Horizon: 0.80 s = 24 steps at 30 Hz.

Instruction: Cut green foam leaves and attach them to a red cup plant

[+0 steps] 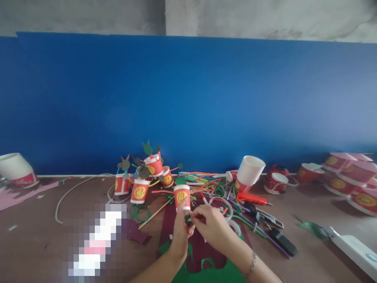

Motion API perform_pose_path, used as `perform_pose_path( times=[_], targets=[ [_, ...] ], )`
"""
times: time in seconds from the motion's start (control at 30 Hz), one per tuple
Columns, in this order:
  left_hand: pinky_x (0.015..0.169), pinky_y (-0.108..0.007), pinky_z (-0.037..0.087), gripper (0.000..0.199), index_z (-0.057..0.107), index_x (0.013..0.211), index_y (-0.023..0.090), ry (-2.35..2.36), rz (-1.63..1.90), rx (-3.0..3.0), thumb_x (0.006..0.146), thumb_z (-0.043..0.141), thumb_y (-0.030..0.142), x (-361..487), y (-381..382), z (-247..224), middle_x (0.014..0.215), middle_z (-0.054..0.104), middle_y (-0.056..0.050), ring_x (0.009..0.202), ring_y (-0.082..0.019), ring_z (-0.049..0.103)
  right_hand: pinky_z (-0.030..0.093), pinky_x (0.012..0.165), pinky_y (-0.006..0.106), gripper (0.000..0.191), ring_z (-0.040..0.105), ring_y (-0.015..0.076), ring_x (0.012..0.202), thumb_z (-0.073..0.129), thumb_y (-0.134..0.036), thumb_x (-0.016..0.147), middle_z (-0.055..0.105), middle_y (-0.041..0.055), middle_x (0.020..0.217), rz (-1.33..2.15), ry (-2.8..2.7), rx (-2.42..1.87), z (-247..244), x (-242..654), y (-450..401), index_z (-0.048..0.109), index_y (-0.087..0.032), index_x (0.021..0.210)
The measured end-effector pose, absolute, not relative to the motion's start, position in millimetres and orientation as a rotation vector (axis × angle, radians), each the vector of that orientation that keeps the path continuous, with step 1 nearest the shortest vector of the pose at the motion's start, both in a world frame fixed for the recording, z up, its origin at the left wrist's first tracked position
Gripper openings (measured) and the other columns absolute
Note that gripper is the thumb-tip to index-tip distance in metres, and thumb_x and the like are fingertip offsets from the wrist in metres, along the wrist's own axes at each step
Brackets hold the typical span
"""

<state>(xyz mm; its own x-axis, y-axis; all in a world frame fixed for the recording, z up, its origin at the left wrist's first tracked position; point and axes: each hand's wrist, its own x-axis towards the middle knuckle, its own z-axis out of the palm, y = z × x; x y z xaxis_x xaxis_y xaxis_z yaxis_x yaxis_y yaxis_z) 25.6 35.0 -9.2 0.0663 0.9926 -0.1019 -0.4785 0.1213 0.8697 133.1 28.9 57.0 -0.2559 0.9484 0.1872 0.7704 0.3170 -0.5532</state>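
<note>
Close together at the middle front are my two hands. My left hand [181, 230] is closed around a small dark green paper piece [187, 217] with a tiny white bit on it. The fingers of my right hand [210, 225] are pinched at the edge of this piece; what exactly they grip is hidden. Just beyond the hands stands an upright red and white paper cup [182, 195], with a green cutout behind its rim and a red straw [163, 192] pointing left. Beneath my hands lie maroon paper [194, 259] and cut green paper [224, 275].
Paper cups with straws and dark cutouts [140, 191] stand to the left. At the back are loose coloured straws [197, 179] and stacked cups [250, 171]. An orange cutter [255, 198], keys with a black fob [282, 241] and tape rolls [222, 207] lie rightward. A wooden stick [156, 213] lies left.
</note>
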Motion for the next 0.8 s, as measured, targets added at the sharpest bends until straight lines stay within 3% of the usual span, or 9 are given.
perform_pose_path(
  times=[0.6, 0.8],
  targets=[
    [0.042, -0.019, 0.015, 0.069, 0.043, 0.121, 0.022, 0.886, 1.223, 0.752, 0.072, 0.041, 0.071, 27, 35, -12, 0.062, 0.039, 0.007, 0.043, -0.006, 0.027, 0.037, 0.065, 0.024, 0.016, 0.058, 0.0165, 0.074, 0.048, -0.011, 0.077, 0.064, 0.0039, 0.075, 0.386, -2.068, -1.667, 46, 129, 30, 0.061, -0.017, 0.072],
    [0.044, -0.019, 0.022, 0.066, 0.042, 0.123, 0.024, 0.913, 1.212, 0.744, 0.074, 0.043, 0.069, 25, 33, -13, 0.063, 0.044, 0.005, 0.047, -0.008, 0.036, 0.035, 0.063, 0.024, 0.017, 0.057, 0.0171, 0.073, 0.048, -0.011, 0.077, 0.064, 0.0034, 0.072, 0.290, -2.084, -1.693, 52, 126, 26, 0.061, -0.019, 0.068]
  ],
)
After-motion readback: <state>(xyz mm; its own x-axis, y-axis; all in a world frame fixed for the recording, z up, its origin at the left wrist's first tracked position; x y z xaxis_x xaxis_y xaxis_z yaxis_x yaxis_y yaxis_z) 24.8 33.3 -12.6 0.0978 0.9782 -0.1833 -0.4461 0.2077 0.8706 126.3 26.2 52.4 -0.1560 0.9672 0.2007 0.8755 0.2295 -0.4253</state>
